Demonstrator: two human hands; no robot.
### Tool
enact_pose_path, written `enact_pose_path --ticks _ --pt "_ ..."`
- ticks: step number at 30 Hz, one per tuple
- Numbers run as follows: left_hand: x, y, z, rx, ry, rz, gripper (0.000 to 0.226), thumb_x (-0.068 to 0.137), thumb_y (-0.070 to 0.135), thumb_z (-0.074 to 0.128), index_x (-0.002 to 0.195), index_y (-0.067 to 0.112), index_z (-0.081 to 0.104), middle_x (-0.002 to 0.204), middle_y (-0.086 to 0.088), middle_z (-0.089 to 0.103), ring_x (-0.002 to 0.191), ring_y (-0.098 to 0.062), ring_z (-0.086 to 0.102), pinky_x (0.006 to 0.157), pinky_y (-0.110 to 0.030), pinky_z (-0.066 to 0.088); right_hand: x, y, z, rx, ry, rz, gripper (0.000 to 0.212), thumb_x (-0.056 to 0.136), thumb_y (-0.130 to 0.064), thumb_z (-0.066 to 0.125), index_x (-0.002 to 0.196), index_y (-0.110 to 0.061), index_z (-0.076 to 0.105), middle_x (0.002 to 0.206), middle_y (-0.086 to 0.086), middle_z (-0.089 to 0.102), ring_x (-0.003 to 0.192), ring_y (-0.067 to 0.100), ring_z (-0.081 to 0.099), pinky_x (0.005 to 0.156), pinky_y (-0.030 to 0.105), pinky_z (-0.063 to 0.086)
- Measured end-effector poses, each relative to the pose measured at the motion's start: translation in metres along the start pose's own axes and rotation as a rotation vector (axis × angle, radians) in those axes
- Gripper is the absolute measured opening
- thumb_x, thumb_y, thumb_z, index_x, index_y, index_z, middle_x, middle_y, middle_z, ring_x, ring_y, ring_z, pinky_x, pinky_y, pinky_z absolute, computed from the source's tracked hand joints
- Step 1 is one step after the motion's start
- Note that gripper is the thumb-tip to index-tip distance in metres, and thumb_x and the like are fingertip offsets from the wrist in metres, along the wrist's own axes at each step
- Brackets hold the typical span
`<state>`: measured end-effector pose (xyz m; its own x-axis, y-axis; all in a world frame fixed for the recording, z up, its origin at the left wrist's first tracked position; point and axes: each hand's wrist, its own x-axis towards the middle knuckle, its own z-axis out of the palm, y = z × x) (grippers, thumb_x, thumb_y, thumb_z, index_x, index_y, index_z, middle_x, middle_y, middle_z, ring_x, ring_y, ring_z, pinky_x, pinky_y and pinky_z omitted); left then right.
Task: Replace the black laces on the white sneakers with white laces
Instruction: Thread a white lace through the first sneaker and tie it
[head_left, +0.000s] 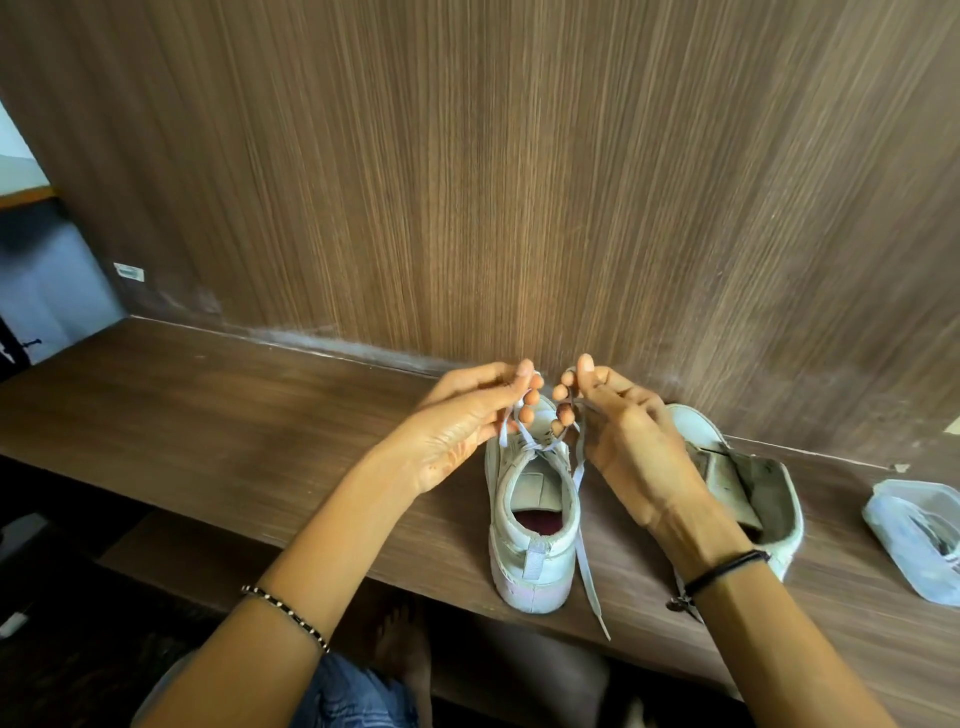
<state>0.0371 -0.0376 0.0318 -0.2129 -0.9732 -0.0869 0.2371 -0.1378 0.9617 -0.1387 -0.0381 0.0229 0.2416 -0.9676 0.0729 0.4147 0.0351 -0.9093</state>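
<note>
Both hands, left hand (457, 421) and right hand (623, 431), pinch flat white lace (584, 551) over sneaker (530, 519).

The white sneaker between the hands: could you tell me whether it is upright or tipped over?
Upright: the white sneaker rests on its sole on the brown wooden shelf, its opening facing up.

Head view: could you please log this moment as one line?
left hand: holds white lace | right hand: holds white lace | sneaker: upright on wooden surface
</note>
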Motion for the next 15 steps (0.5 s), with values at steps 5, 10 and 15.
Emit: enact_pose_path --ticks 5,10,15 --pt "0.003 -0.006 -0.001 0.097 -0.046 0.005 0.018 0.101 0.012 0.059 0.113 0.003 0.070 0.085 0.002 0.069 0.074 -0.007 0.059 0.087 -0.028 0.050 0.002 0.008 -0.005 -0.076 -0.005 -0.053 0.021 0.104 -0.017 0.052 0.104 -0.002 0.067 0.085 0.006 0.061 0.069 0.012 0.048 0.072 0.026 0.047" --pt "0.004 -0.007 -0.003 0.097 -0.021 0.034 0.017 0.098 0.011 0.062 0.111 0.004 0.070 0.083 0.000 0.069 0.069 -0.006 0.059 0.086 -0.029 0.051 0.003 0.011 -0.007 -0.159 -0.028 -0.087 0.023 0.103 -0.008 0.053 0.119 0.002 0.067 0.091 0.009 0.063 0.072 0.013 0.050 0.073 0.021 0.049" --pt "0.003 -0.007 -0.006 0.148 -0.045 0.052 0.019 0.100 0.007 0.058 0.116 0.007 0.070 0.091 0.000 0.071 0.078 -0.008 0.060 0.092 -0.032 0.051 0.003 0.013 -0.010 -0.204 -0.030 -0.116 0.022 0.102 -0.009 0.055 0.117 0.000 0.068 0.091 0.011 0.066 0.071 0.011 0.053 0.073 0.021 0.050"
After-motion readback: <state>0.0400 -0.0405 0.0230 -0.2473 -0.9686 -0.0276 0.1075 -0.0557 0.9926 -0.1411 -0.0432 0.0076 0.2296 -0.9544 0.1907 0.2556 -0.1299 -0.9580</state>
